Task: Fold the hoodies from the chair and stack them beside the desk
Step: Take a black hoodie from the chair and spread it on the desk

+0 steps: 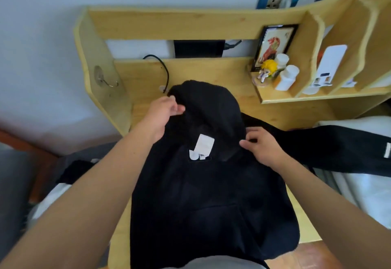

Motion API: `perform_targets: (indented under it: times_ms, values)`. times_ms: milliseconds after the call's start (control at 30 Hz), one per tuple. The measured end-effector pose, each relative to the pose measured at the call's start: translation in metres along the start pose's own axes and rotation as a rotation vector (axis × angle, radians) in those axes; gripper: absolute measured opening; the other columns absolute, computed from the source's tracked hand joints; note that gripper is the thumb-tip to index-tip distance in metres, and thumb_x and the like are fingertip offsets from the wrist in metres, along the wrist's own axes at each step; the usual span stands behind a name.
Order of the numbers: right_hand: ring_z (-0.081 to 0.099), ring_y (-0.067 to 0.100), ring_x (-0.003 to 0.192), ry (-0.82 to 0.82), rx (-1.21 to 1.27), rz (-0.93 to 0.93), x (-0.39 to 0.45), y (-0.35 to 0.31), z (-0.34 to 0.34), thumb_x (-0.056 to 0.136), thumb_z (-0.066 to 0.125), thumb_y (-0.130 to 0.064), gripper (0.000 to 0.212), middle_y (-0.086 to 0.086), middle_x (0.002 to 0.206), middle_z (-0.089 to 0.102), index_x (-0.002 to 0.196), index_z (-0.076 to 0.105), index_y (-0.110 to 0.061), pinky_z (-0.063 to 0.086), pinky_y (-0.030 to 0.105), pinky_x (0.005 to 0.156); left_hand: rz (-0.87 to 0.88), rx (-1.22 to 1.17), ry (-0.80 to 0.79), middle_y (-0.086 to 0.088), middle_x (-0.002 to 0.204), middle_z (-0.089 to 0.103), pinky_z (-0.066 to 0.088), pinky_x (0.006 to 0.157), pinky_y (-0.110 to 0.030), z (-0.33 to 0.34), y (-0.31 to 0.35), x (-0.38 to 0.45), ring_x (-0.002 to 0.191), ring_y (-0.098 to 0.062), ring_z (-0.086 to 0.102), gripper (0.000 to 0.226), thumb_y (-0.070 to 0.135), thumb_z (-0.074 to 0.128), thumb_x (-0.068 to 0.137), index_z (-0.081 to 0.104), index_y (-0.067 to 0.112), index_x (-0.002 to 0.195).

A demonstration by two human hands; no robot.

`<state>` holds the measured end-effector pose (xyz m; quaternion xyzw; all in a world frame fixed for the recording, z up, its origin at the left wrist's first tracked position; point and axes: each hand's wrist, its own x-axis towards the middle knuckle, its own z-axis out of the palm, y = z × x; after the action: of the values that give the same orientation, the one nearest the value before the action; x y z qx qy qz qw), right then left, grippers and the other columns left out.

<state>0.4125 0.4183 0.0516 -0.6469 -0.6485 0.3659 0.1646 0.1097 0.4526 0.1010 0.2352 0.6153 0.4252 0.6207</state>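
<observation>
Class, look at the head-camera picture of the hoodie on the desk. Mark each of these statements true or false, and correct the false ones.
1. The hoodie on the desk is black. True.
2. The left hand grips the hood. True.
3. The right hand rests on the shelf. False: it holds the hoodie near the hood's right side.
4. A white label shows inside the neck. True.
5. The framed picture lies flat on the hoodie. False: it stands on the shelf.

hoodie point(211, 194) 1 | white bottles point(286, 80) 2 (shelf) | framed pictures point(273, 46) 1 | hands point(163, 114) 2
</observation>
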Motion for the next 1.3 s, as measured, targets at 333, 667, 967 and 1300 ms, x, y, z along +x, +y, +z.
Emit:
perform_targets:
  times_ms: [333, 667, 967, 1300]
  values:
    - [0.064, 0.024, 0.097, -0.140, -0.264, 0.370, 0.013, 0.071, 0.016, 0.099, 0.055, -0.029, 0.016, 0.005, 0.110, 0.066, 0.112, 0.063, -0.025, 0.053, 0.033, 0.079, -0.308, 0.351, 0.257, -0.007, 0.105, 0.066, 0.051, 0.069, -0.029, -0.040, -0.160, -0.027, 0.081, -0.018, 0.063, 0.023, 0.031, 0.052, 0.105, 0.059, 0.015, 0.120]
    - [0.035, 0.027, 0.131, -0.064, -0.305, -0.031, 0.020, 0.014, 0.074, 0.084, 0.069, -0.012, 0.077, 0.002, 0.142, 0.026, 0.149, 0.030, -0.027, 0.040, 0.038, 0.110, 0.122, 0.863, 0.327, -0.006, 0.152, 0.030, 0.043, 0.109, -0.043, -0.004, -0.144, 0.013, 0.134, -0.029, 0.044, 0.078, 0.019, 0.074, 0.090, 0.031, 0.027, 0.155]
    - [0.034, 0.033, 0.134, -0.086, -0.296, 0.168, 0.021, 0.014, 0.082, 0.089, 0.068, -0.041, 0.062, 0.007, 0.148, 0.038, 0.143, 0.045, -0.021, 0.039, 0.043, 0.110, 0.339, 0.830, 0.175, 0.011, 0.144, 0.036, 0.051, 0.101, -0.036, 0.001, -0.144, -0.002, 0.124, -0.009, 0.050, 0.073, 0.028, 0.080, 0.087, 0.038, 0.027, 0.146]
    - [0.058, 0.011, 0.081, -0.107, 0.087, 0.134, -0.004, -0.029, 0.106, 0.104, 0.050, -0.027, 0.015, -0.003, 0.094, 0.061, 0.099, 0.062, -0.019, 0.041, 0.022, 0.060, 0.237, 0.695, 0.195, -0.002, 0.078, 0.060, 0.053, 0.067, -0.030, 0.022, -0.152, -0.030, 0.071, -0.016, 0.059, 0.021, 0.028, 0.070, 0.095, 0.055, 0.016, 0.086]
